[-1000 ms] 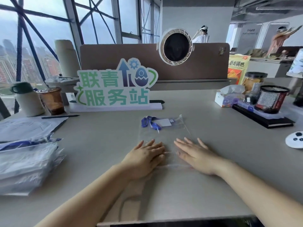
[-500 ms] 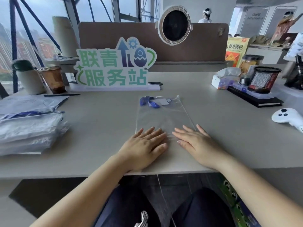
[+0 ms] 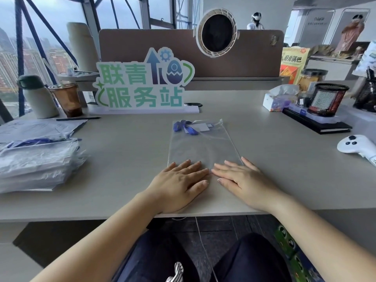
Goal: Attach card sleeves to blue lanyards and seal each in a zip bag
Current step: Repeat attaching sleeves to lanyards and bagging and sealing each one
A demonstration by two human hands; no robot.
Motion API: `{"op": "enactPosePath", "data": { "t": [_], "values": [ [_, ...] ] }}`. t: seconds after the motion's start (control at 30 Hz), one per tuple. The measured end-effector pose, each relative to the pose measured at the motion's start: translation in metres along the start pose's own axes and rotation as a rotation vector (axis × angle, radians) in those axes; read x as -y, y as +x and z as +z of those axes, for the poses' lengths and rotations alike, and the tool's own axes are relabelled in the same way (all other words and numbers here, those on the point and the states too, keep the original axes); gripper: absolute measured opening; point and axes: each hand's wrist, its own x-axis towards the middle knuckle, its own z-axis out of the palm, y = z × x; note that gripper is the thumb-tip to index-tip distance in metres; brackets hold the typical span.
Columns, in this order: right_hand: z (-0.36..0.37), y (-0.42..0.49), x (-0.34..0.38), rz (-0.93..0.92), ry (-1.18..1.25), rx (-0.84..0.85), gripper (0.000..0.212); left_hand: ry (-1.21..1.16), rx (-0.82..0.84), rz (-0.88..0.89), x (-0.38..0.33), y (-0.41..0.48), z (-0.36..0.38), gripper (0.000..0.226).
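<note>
Both palms down at the near edge of the counter (image 3: 126,159): left hand (image 3: 179,185) and right hand (image 3: 242,181) lie flat, fingers straight, gripping nothing, pressing the near end of the bag (image 3: 203,147). The clear bag lies flat, its long axis running straight away from the person. At its far end sit the bunched blue lanyard (image 3: 186,128) and white card sleeve (image 3: 202,127). Beyond stands a green sign (image 3: 140,86).

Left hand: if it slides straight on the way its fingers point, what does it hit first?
Most likely the right hand. The left hand lies flat on the zip bag, pointing forward and to the right, and its index tip sits almost against the right hand's fingers. Past them, only flat bag shows.
</note>
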Motion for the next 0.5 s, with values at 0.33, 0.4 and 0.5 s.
{"op": "enactPosePath", "data": {
  "t": [0.33,0.4,0.5],
  "values": [
    [-0.0003,-0.0001,-0.0003,0.005,0.023,-0.004,0.081,0.047,-0.026,0.008,-0.0030,-0.0010,0.0001,0.060],
    [-0.0010,-0.0013,-0.0009,0.015,0.064,-0.020,0.072,0.042,-0.054,0.021,-0.0031,-0.0019,0.0003,0.060],
    [-0.0039,-0.0048,0.0004,0.017,0.110,0.005,0.055,0.036,-0.107,0.024,-0.0021,-0.0038,0.0015,0.056]
  ]
}}
